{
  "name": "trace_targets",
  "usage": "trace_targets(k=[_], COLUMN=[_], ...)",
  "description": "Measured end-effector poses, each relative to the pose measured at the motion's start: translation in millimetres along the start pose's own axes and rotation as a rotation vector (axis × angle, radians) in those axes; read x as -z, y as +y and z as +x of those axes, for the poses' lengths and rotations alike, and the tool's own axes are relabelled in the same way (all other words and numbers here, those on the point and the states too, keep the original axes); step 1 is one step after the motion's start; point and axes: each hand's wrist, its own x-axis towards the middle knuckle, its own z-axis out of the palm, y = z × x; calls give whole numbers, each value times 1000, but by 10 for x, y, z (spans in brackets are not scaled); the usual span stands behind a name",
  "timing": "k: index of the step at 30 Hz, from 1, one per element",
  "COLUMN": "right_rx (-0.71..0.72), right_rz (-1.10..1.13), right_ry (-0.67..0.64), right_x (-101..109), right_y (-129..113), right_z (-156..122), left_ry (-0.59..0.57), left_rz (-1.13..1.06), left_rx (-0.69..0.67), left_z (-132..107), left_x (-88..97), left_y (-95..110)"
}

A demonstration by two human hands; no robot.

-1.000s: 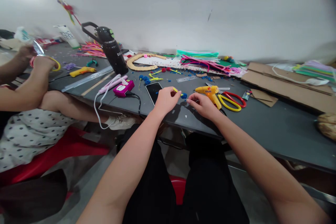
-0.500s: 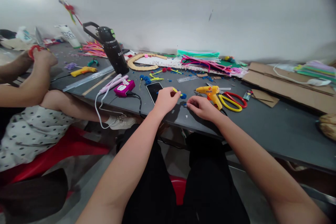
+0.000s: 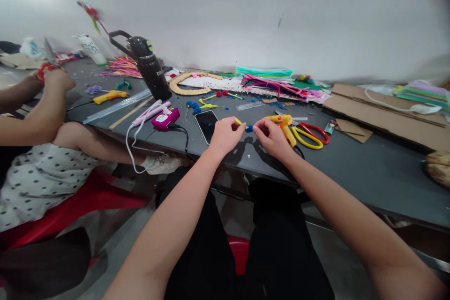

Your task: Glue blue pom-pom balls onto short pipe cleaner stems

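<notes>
My left hand is closed in a pinch on a small yellow pipe-cleaner stem with a blue pom tip, held just above the dark grey table. My right hand is pinched too, its fingertips meeting the blue tip from the right. A black phone lies just left of my left hand. A yellow glue gun and red-and-yellow scissors lie right behind my right hand.
A black water bottle, a pink device with cable, pipe cleaners and cardboard sheets crowd the table. At the left another person sits on a red chair, their hands holding something red.
Both my hands lifted off the table and came together at the blue tip. The other person's hands shifted slightly.
</notes>
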Motion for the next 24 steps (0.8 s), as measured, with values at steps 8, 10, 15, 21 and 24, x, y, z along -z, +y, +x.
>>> trace_targets(k=[8, 10, 15, 21, 24], right_rx=[-20, -25, -36, -49, -59], right_rz=[10, 14, 10, 26, 36], right_ry=[-14, -18, -30, -41, -46], right_x=[-8, -11, -13, -15, -17], right_y=[17, 23, 41, 58, 64], right_z=[10, 15, 17, 17, 18], left_ry=[-9, -10, -15, -35, -45], left_rz=[0, -7, -11, -38, -62], left_rx=[-13, -15, -23, -4, 11], left_z=[-11, -15, -12, -1, 2], left_x=[4, 2, -4, -17, -20], left_y=[20, 27, 26, -2, -8])
